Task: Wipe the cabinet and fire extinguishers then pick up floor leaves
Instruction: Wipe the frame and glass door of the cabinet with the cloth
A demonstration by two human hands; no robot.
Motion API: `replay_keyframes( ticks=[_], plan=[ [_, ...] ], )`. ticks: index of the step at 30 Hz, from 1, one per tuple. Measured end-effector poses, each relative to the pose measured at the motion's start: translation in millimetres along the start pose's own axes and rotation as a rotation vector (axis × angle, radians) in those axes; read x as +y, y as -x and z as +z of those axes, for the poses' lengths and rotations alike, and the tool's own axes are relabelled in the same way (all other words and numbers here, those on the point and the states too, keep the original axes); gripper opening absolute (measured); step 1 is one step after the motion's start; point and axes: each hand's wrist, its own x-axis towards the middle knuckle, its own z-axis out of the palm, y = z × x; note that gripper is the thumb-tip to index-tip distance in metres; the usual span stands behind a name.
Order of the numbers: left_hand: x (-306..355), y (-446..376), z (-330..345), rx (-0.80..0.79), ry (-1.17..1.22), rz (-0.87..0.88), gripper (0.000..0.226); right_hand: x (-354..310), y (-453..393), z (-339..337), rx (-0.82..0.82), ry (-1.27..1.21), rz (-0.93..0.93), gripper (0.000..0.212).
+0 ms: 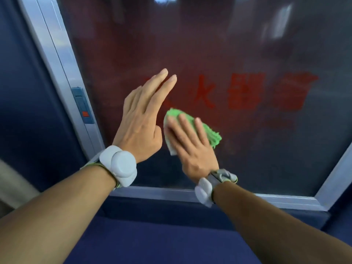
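Only blurred red lettering [253, 91] — unreadable.

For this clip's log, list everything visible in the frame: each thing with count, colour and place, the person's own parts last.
glass cabinet door: one, dark and reflective, fills most of the view
red lettering: one row, red, on the glass right of the hands
metal frame: one, silver, along the door's left, bottom and right edges
latch: one, blue-grey with a red mark, on the left frame
cloth: one, green with a white side, pressed on the glass
wrist devices: two, white, one per wrist
left hand: fingers straight, beside the cloth
right hand: flat on the cloth
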Motion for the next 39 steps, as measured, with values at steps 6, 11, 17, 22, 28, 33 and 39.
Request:
replay_keyframes(
  ticks=[6,11,17,22,28,33,39],
  plan=[
    [0.7,-14.3,-4.8,0.069,-0.021,-0.069,0.100,32.9,-38.6,-19.2,0.062,0.011,0.097,0.051],
    [-9.8,-14.6,-8.0,0.083,0.015,-0.030,0.102,26.9,-116.3,-19.7,0.402,0.000,0.531,0.058],
    [-15.1,-8.4,-0.1,0.170,0.062,-0.035,0.096,-26.8,-35.3,6.0,-0.030,-0.051,0.090,0.052],
    [-11.5,-18.5,-5.9,0.260,0.075,-0.074,0.098,9.4,-89.3,-14.4,0.168,-0.035,0.205,0.053],
    [-17.3,-14.1,-9.4,0.281,0.110,-0.059,0.090,-3.1,-120.8,1.3,0.351,-0.084,0.254,0.044],
    [-16.0,5.1,6.1,0.144,0.037,-0.011,0.080,-32.7,46.5,41.3,-0.205,-0.033,-0.330,0.058],
    [-4.0,10.2,21.6,0.108,-0.056,-0.068,0.084,-15.3,65.3,24.5,-0.423,0.043,-0.504,0.061]
  ],
)
